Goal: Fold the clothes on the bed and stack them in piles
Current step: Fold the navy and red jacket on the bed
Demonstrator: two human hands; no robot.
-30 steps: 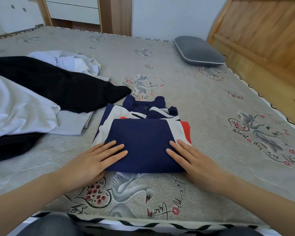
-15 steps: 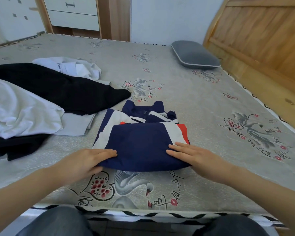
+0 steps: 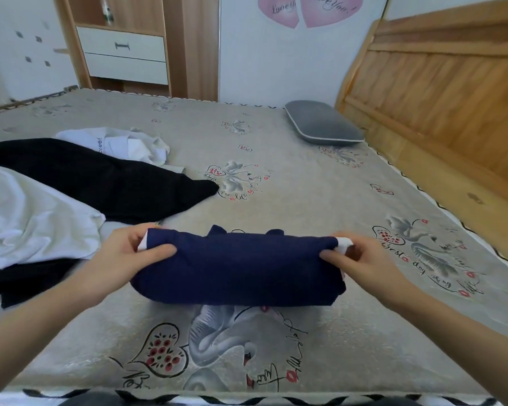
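You had one folded navy shirt (image 3: 238,268) pinched at both ends, left hand (image 3: 126,253) and right hand (image 3: 361,259); left of it lay two white garments (image 3: 33,218) and one black garment (image 3: 106,180).

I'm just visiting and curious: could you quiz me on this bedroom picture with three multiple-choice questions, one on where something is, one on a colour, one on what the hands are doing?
1. Where does the grey pillow lie?
A. at the far side of the bed, beside the wooden headboard
B. on the black garment
C. under the hands

2. What colour is the folded garment held in the hands?
A. all white
B. navy blue
C. green

3. How are the two hands placed?
A. lying flat on the bed
B. each gripping one end of the folded garment
C. both on the pillow

Answers:
1 A: the grey pillow sits near the wooden headboard.
2 B: the folded navy blue garment is dark blue, with white showing at its ends.
3 B: the left hand and right hand pinch opposite ends.
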